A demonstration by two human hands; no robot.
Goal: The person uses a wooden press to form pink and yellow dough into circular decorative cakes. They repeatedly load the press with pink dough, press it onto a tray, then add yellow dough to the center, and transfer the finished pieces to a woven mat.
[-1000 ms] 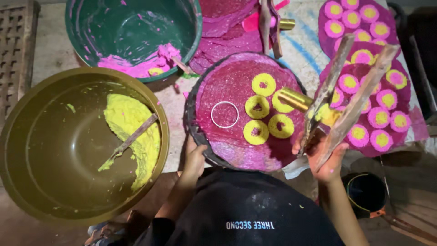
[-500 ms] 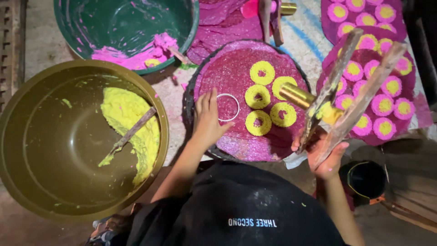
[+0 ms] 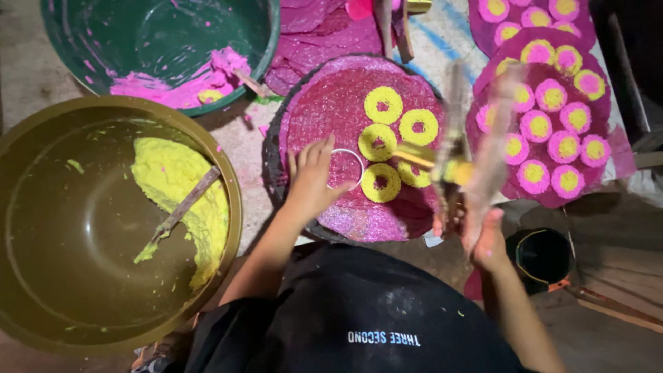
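On pink tray, L hand fingers touch ring mold; R hand fingers grasp wooden sticks.

Yellow rings with pink centres sat on a glittery pink disc, pink-edged yellow rounds covered another pink sheet, yellow paste smeared the olive bowl, and pink paste the green bowl.
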